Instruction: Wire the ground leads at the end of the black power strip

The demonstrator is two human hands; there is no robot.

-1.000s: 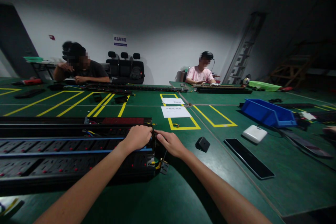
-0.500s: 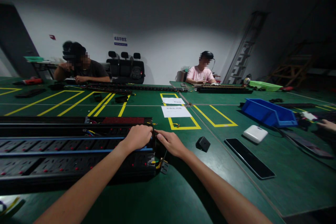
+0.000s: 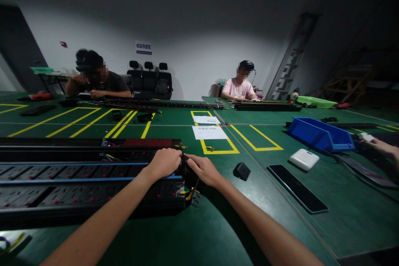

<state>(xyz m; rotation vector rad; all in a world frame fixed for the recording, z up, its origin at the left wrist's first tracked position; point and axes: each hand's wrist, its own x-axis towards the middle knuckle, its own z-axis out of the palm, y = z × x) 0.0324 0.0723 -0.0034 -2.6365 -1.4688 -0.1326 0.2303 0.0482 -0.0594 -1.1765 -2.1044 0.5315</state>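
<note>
Head view: black strips (image 3: 77, 193) lie side by side at the left of the worktop (image 3: 268, 237). At their right-hand end the left hand (image 3: 166, 162) curls over the edge and the right hand (image 3: 203, 169) reaches in beside it, both bent narrow; what they pinch, if anything, I cannot tell. Wires (image 3: 188, 193) stick out near the same end. Rightward lie a black block (image 3: 242, 171), a phone (image 3: 297, 188), a white case (image 3: 304, 159) and a blue bin (image 3: 335, 144)

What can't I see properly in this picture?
Head view:
Fingertips of the left hand: hidden behind the hand itself.
Left ends of the black socket strips: cut off by the left edge.
Small writing on the nearer white sheet: too small and blurred.
</note>
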